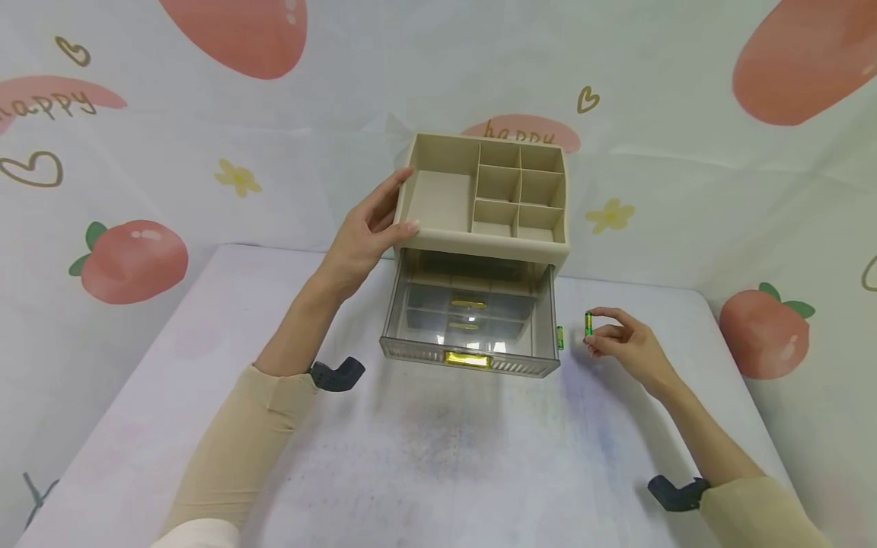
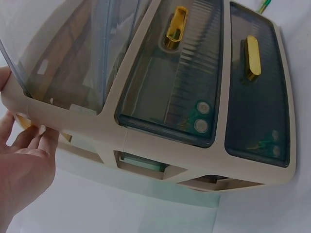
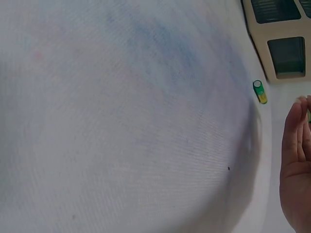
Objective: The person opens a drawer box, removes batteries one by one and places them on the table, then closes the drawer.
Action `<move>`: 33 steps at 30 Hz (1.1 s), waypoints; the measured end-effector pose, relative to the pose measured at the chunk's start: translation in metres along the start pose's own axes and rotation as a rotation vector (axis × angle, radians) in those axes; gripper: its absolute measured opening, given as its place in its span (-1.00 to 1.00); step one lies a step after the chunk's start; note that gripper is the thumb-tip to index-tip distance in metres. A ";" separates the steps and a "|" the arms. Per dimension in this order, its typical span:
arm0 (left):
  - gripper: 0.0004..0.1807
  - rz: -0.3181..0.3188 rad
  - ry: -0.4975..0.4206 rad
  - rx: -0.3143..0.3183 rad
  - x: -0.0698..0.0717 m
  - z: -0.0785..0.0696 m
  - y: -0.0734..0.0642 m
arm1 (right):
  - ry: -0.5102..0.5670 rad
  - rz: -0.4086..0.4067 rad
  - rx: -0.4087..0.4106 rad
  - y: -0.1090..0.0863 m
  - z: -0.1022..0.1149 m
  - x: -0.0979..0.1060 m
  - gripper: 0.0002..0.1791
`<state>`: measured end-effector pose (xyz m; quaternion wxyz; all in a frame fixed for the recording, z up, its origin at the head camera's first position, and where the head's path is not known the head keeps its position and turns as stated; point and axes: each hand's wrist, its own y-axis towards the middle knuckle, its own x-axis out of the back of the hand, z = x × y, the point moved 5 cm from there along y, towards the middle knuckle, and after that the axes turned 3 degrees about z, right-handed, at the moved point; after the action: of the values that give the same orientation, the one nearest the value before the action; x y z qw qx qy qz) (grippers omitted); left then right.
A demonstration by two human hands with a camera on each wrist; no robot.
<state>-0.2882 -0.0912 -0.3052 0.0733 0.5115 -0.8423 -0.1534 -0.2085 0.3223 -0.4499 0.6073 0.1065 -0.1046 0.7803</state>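
A beige desk organizer (image 1: 479, 242) stands at the back of the table, its clear top drawer (image 1: 503, 365) pulled out. My left hand (image 1: 356, 243) holds the organizer's left side, thumb on the front of the top rim. Its fingers (image 2: 46, 141) lie along the side frame in the left wrist view. Right of the organizer, my right hand (image 1: 630, 350) pinches a small green-and-yellow battery (image 1: 588, 323) upright between thumb and fingertips, above the table. A similar battery (image 1: 560, 337) is on the table by the drawer's right side, also visible as a battery (image 3: 260, 92) in the right wrist view.
Two lower drawers, a middle drawer (image 2: 170, 92) and a bottom drawer (image 2: 257, 102), are closed and have gold handles. Round silver ends (image 2: 202, 116) show through the middle one. Divided compartments (image 1: 499, 185) top the organizer. A fruit-printed cloth (image 1: 329, 99) hangs behind the table (image 1: 438, 472).
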 end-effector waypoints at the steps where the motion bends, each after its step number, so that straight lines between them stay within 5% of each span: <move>1: -0.22 -0.001 0.002 0.001 0.000 0.000 0.000 | -0.006 -0.001 -0.003 0.000 -0.002 0.000 -0.47; 33: -0.22 -0.013 0.006 0.007 0.001 0.002 0.001 | -0.137 0.063 -0.144 0.015 -0.034 -0.005 -0.40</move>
<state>-0.2899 -0.0913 -0.3068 0.0733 0.5178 -0.8391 -0.1495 -0.2233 0.3244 -0.4846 0.5801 0.1123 -0.2050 0.7803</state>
